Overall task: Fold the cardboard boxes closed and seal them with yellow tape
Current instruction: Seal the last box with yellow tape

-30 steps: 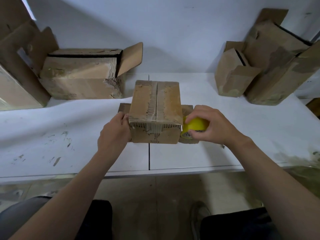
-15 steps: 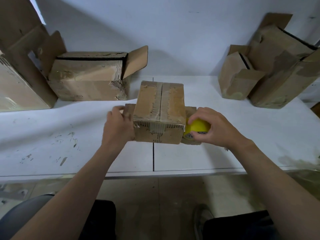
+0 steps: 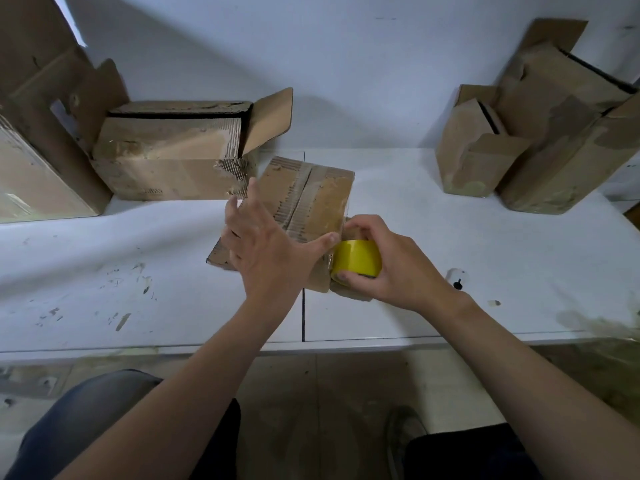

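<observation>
**Fig. Head view, sealing stage.** At far left an open box (image 3: 166,157) lies on its side on the white table (image 3: 485,237), one flap standing out, not yet folded or taped.

The left hand (image 3: 266,244) has left its hold on the left side of the central box (image 3: 311,195), where it sat half a second ago. It now lies over the near part of the box top, fingers straight and spread and the thumb reaching right toward the tape (whether the palm presses down or only rests cannot be told).

The central box, near the middle of the table with its top flaps meeting along a seam, has swung from square-on to skewed; its far end now points up and to the right.

At its near right corner the yellow tape roll (image 3: 356,263) touches the box. The right hand (image 3: 391,268) remains curled round the roll, fingertips and thumb clamped on it, as before.

At far right two boxes (image 3: 485,150) stand against the wall with their flaps unsealed.

Reading: the flaps are held shut from above, so the box appears ready for tape. No yellow strip shows on the seam yet.
</observation>
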`<state>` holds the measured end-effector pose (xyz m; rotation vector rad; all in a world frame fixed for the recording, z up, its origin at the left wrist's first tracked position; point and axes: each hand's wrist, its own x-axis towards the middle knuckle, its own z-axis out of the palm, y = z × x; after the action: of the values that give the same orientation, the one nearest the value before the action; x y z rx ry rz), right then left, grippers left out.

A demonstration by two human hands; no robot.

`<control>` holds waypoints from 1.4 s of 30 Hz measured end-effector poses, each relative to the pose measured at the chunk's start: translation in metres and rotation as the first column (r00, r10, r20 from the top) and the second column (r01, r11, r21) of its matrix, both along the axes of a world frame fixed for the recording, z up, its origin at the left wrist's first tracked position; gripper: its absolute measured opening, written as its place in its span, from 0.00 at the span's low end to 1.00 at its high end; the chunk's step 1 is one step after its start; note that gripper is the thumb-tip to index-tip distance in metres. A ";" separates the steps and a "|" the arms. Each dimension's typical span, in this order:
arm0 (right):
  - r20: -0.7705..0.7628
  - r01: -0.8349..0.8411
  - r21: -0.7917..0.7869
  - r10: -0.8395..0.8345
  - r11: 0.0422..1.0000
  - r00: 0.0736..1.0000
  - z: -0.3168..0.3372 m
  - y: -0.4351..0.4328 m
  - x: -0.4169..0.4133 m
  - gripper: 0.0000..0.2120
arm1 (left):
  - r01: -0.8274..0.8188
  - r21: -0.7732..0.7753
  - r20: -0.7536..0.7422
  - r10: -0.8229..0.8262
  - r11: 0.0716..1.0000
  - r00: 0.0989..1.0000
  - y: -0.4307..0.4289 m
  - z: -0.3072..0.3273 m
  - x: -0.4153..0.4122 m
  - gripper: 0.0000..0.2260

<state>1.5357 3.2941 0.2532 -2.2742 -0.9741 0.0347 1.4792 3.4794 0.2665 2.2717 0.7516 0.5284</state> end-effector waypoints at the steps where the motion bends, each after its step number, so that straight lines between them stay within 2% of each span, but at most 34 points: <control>1: -0.002 -0.003 0.002 0.003 1.000 1.000 0.000 -0.001 0.001 0.34 | -0.018 -0.018 -0.002 0.018 1.000 1.000 0.003 0.000 0.002 0.59; 4: 0.006 -0.008 0.007 0.008 1.000 1.000 -0.002 -0.004 0.003 0.33 | -0.033 -0.081 0.002 0.033 0.996 0.999 0.019 0.000 0.004 0.59; 8: 0.019 -0.001 -0.028 0.002 1.000 1.000 -0.002 -0.005 0.005 0.33 | 0.015 -0.184 0.068 -0.002 0.983 0.998 0.045 0.000 -0.001 0.53; 11: 0.030 -0.020 -0.032 0.020 0.999 0.999 0.000 -0.008 0.008 0.32 | 0.003 -0.248 0.057 0.012 0.969 0.998 0.071 0.002 -0.001 0.38; 14: 0.072 -0.043 -0.034 0.045 0.998 0.996 0.004 -0.012 0.012 0.30 | 0.039 -0.444 0.121 0.017 0.895 0.992 0.087 -0.002 0.000 0.20; 17: 0.105 -0.031 -0.039 0.035 0.999 0.994 0.008 -0.019 0.015 0.28 | 0.035 -0.426 0.167 0.040 0.904 0.985 0.087 -0.004 -0.001 0.11; 21: 0.107 0.005 -0.066 0.002 0.998 0.994 0.013 -0.028 0.021 0.26 | 0.093 -0.361 0.141 -0.045 0.928 0.989 0.071 -0.001 -0.010 0.13; 24: 0.067 0.028 -0.103 -0.021 0.994 0.998 0.017 -0.032 0.025 0.29 | 0.182 -0.295 0.111 -0.156 0.938 0.982 0.054 0.000 -0.016 0.16; 26: 0.025 0.052 -0.154 -0.048 0.987 0.999 0.021 -0.027 0.023 0.34 | 0.196 -0.291 0.044 -0.192 0.936 0.980 0.043 0.001 -0.015 0.25; 28: 0.043 0.138 -0.156 -0.133 0.978 0.990 0.025 -0.013 0.018 0.39 | 0.169 -0.217 -0.077 -0.190 0.961 0.979 0.034 -0.001 -0.011 0.38; 30: 0.120 0.251 -0.144 -0.235 0.957 0.965 0.028 0.003 0.015 0.42 | 0.165 -0.131 -0.130 -0.182 0.978 0.975 0.028 -0.004 -0.007 0.41; 32: 0.203 0.295 -0.192 -0.257 0.936 0.945 0.029 0.015 0.015 0.43 | 0.202 -0.085 -0.130 -0.211 0.976 0.969 0.029 -0.007 -0.007 0.42; 35: 0.236 0.277 -0.241 -0.221 0.930 0.946 0.028 0.022 0.019 0.39 | 0.245 -0.050 -0.119 -0.249 0.968 0.961 0.037 -0.009 -0.010 0.39; 38: 0.225 0.252 -0.221 -0.202 0.942 0.953 0.028 0.020 0.024 0.38 | 0.291 -0.028 -0.048 -0.292 0.956 0.955 0.045 -0.012 -0.016 0.27; 40: 0.213 0.252 -0.251 -0.201 0.935 0.956 0.028 0.017 0.026 0.38 | 0.322 -0.098 0.039 -0.320 0.942 0.947 0.050 -0.013 -0.019 0.18; 42: 0.235 0.232 -0.320 -0.160 0.919 0.959 0.025 0.013 0.028 0.36 | 0.341 -0.162 0.099 -0.328 0.926 0.939 0.056 -0.015 -0.021 0.14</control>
<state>1.5635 3.3073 0.2779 -2.7366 -0.8893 -0.1283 1.4584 3.5353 0.2512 2.1410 0.3465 0.3611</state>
